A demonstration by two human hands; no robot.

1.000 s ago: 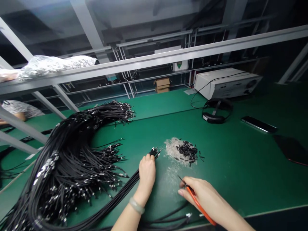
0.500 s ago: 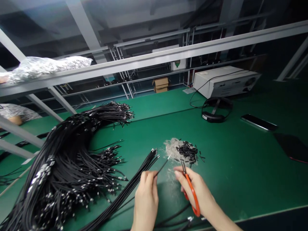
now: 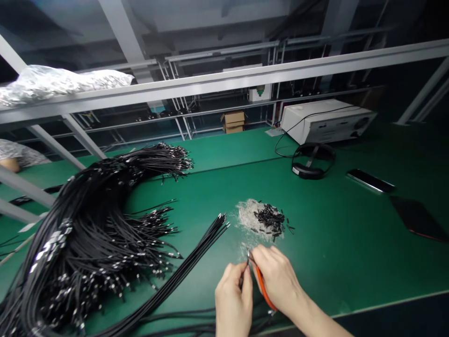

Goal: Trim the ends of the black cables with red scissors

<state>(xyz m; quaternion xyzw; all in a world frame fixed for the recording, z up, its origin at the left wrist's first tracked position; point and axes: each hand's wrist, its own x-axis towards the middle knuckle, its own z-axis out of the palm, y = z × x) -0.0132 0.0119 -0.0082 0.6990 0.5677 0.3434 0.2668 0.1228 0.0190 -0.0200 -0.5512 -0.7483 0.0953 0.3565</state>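
Green matting covers the bench (image 3: pixel 351 243) that fills most of my one head view, and both hands sit at the lower middle of the frame. My left hand (image 3: pixel 233 299) is closed, fingers pinched on the end of a single black cable (image 3: pixel 242 278) that it holds upright, right against the tool in the other hand. My right hand (image 3: pixel 277 276) is wrapped shut around orange-handled cutters (image 3: pixel 261 288), whose tip (image 3: pixel 248 256) meets the cable end just above my left fingertips; whether the blades are biting the cable I cannot tell, the spot is too small. Just above the hands, in the middle of the frame, lies a small heap of black offcuts (image 3: pixel 268 219) on a pale fuzzy patch of scraps (image 3: pixel 247 216). Left of the hands, a thin sheaf of black cables (image 3: pixel 196 260) runs diagonally from the lower edge up toward the centre. A far larger mound of black cables with silvery ends (image 3: pixel 91 234) takes up the left side. Toward the upper right I see a white box-shaped machine (image 3: pixel 326 122), a black headset (image 3: pixel 312 164) in front of it, and a dark phone (image 3: pixel 370 181) lying flat further right. At the upper left a clear plastic bag (image 3: pixel 63 80) rests on a grey metal rail (image 3: pixel 245 77) that crosses the frame.
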